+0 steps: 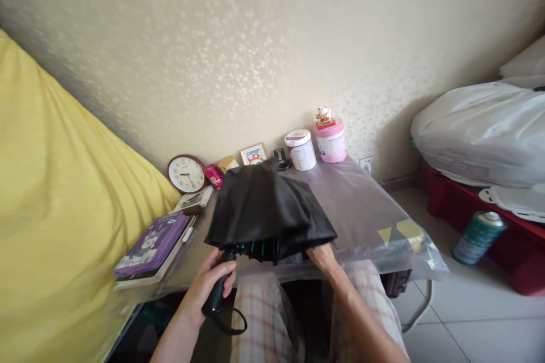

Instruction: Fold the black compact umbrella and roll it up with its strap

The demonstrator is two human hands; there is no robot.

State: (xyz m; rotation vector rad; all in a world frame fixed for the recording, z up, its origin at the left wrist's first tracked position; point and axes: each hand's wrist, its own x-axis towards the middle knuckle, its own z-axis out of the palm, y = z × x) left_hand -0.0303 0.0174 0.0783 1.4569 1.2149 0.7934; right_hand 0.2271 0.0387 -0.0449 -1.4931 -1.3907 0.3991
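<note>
A black folding umbrella (268, 210) lies over my lap and the table's near edge, its canopy loose and partly spread, with green-tinted ribs showing under the rim. My left hand (213, 281) is wrapped round its black handle, from which a wrist strap (232, 329) hangs in a loop. At the canopy's right rim is my right hand (322, 256); its fingers go out of sight beneath the black cloth, so their grip is hidden.
A plastic-covered table (353, 198) stands against the wall. Along its back are a clock (186, 174), a pink can (213, 176), a picture frame (254, 154), a white tub (300, 150) and a pink-lidded tub (331, 142). Purple notebooks (151, 244) lie left; a green spray can (479, 238) stands right.
</note>
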